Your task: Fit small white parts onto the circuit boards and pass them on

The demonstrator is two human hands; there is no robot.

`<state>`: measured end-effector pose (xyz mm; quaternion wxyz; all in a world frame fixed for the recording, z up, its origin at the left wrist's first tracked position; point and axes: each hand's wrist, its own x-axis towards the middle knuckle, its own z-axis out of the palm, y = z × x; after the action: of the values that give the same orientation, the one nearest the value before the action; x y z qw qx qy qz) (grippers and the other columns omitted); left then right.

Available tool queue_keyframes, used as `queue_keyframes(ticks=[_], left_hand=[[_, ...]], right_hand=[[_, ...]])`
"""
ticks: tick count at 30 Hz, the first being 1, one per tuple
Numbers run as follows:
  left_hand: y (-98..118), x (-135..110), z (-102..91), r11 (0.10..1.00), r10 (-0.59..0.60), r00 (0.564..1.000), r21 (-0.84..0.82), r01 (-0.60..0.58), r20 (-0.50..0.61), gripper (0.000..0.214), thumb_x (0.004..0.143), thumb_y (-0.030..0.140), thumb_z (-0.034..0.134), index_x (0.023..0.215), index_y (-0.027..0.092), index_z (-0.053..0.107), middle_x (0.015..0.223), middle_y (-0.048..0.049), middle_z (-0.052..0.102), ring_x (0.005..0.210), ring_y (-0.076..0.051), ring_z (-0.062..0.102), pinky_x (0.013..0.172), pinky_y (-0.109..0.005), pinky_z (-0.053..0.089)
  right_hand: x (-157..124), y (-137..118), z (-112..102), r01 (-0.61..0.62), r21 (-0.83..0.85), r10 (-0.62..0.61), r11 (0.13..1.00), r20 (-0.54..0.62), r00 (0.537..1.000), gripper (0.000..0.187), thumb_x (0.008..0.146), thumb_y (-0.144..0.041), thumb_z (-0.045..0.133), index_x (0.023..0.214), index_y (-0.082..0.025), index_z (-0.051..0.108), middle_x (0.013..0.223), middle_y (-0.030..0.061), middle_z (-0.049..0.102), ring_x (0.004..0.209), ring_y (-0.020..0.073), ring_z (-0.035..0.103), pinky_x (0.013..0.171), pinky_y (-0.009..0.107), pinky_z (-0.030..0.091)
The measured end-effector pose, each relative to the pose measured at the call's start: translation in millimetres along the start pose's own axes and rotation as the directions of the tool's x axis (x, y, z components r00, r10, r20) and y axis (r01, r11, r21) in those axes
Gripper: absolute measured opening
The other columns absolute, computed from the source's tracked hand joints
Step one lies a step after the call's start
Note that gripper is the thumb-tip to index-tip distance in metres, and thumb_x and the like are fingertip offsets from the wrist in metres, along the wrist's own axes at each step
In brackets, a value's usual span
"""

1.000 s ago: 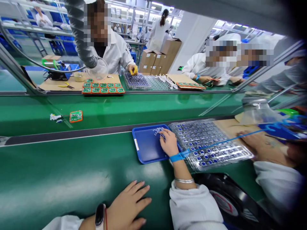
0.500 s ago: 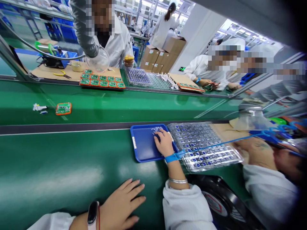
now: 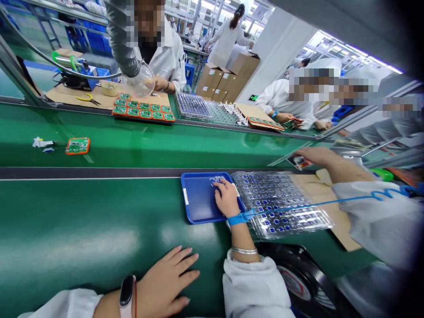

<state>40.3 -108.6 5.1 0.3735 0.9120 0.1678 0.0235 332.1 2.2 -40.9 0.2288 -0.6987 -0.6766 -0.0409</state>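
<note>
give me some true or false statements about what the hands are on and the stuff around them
1. The right hand lies over a blue plastic tray, by a small heap of white parts. True.
2. The left hand grips the clear blister tray. False: it lies flat on the green conveyor belt.
3. A blue wrist strap circles the right wrist. True.
4. The left wrist wears a silver bangle. False: the silver bangle is on the right arm; the left wrist has a black smart band.
5. A clear blister tray of blue-marked parts lies right of the blue plastic tray. True.
6. An orange-framed circuit board lies in the blue plastic tray. False: it lies on the belt farther off.
</note>
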Motion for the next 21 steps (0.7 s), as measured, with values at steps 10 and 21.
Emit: queue_keyframes(ticks=[10, 21], left_hand=[[-0.5, -0.8, 1.2, 1.0, 0.005, 1.0, 0.013, -0.005, -0.021, 0.055, 0.083, 0.033, 0.053, 0.136, 0.024, 0.038, 0.149, -0.0067, 0.027, 0.137, -0.027, 0.023, 0.112, -0.05, 0.021], [0.0, -1.8, 3.2, 1.0, 0.005, 0.999, -0.01, -0.006, -0.051, 0.053, 0.084, 0.036, 0.053, 0.134, 0.023, 0.04, 0.148, -0.0073, 0.03, 0.137, -0.027, 0.024, 0.112, -0.05, 0.021]], right_hand=[[1.8, 6.3, 2.8, -0.001, 0.094, 0.005, 0.996, -0.04, 0.999, 0.02, 0.079, -0.024, 0.047, 0.087, -0.016, 0.064, 0.112, 0.015, 0.055, 0.107, 0.0271, 0.049, 0.093, 0.047, 0.038], [5.5, 13.1, 4.4, 0.011, 0.121, -0.004, 0.993, -0.056, 0.998, 0.017, 0.077, -0.023, 0.05, 0.068, -0.016, 0.062, 0.107, 0.0161, 0.059, 0.102, 0.027, 0.053, 0.091, 0.046, 0.04]])
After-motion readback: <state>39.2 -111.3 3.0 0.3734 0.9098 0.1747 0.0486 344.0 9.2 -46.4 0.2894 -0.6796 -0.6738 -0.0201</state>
